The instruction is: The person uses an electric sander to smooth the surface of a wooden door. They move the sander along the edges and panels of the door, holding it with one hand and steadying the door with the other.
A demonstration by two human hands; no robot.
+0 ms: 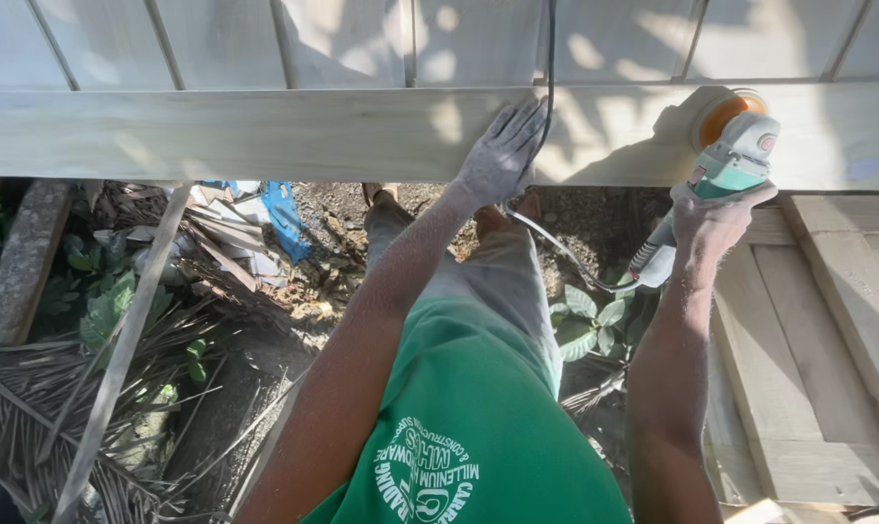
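Pale wood plank runs crosswise before us, stiff and probably heavy, dusty, so likely slippery to the palm. Our left hand lies flat on its face, fingers spread, grip released. Our right hand is clenched around a teal sander, its orange disc against the plank. Black cord hangs between. Debris lies on the ground below.

So the surface here is a long pale wooden plank running flat across the frame, with slatted boards behind it. Directly on it: a dusty left hand pressed flat, and the orange disc of a teal sander touching the wood further right. A black cord crosses the plank beside the hand.
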